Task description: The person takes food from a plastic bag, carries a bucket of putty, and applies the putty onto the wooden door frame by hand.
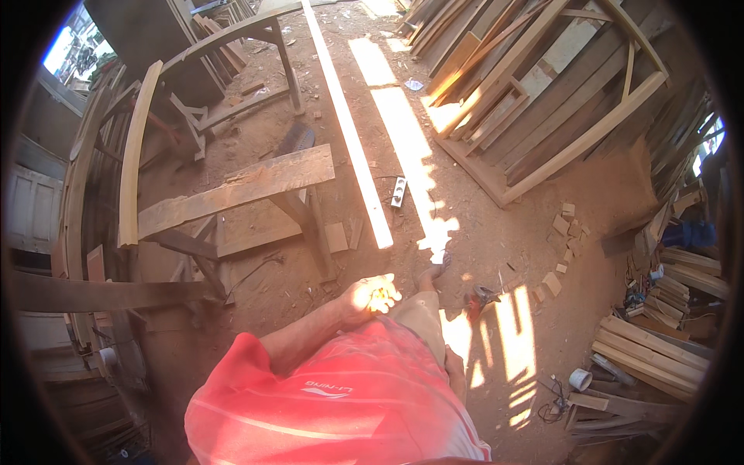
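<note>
In front of the red shirt (333, 387), my left hand (369, 297) is raised with its fingers curled, in bright sun. Yellowish spots show among the fingers; glare hides whether they are small pieces held in it. A strip of skin (456, 370) shows at the shirt's right side, but I cannot make out my right hand. Ahead and to the left stands a rough wooden bench (240, 190), apart from my left hand. One foot (435, 271) is on the dirt floor, near a long sunlit wooden strip (349, 128).
A white power strip (399, 192) lies on the floor. Wood offcuts (552, 284) are scattered right of a dark and red item (482, 294) I cannot identify. Boards and a wooden frame (585, 139) lean at the far right. Stacked timber (651, 356) and a white roll (580, 379) lie nearer.
</note>
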### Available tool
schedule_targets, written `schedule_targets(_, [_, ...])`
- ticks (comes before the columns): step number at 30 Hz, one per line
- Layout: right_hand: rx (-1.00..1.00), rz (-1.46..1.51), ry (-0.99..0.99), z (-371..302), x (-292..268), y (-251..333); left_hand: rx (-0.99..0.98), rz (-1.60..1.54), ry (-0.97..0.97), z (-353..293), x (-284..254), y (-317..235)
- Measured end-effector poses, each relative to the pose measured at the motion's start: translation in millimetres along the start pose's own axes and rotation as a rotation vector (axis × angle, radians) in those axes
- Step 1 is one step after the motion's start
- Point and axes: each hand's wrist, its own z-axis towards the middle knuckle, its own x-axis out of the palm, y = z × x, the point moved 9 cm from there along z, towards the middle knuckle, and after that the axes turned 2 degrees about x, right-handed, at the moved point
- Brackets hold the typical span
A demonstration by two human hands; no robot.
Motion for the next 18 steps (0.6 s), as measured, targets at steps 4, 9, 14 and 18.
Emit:
schedule_targets(4, [-0.173,-0.12,0.065,92.0,-14.5,152.4,0.062,-0.259,0.038,78.5,42.9,-25.1])
schedule_targets(9, [-0.837,-0.841,0.085,136.2,38.1,429.1,0.448,-0.662,-0.02,180.4,86.7,-132.0])
schedule_targets(14, [-0.852,-0.506,0.654,23.1,138.0,620.7,0.751,-0.517,-0.24,207.5,132.6,-233.4])
schedule_targets(18, [-0.749,-0.355,0.921,4.1,206.4,671.0,0.902,-0.445,-0.284,261.4,137.9,-274.6])
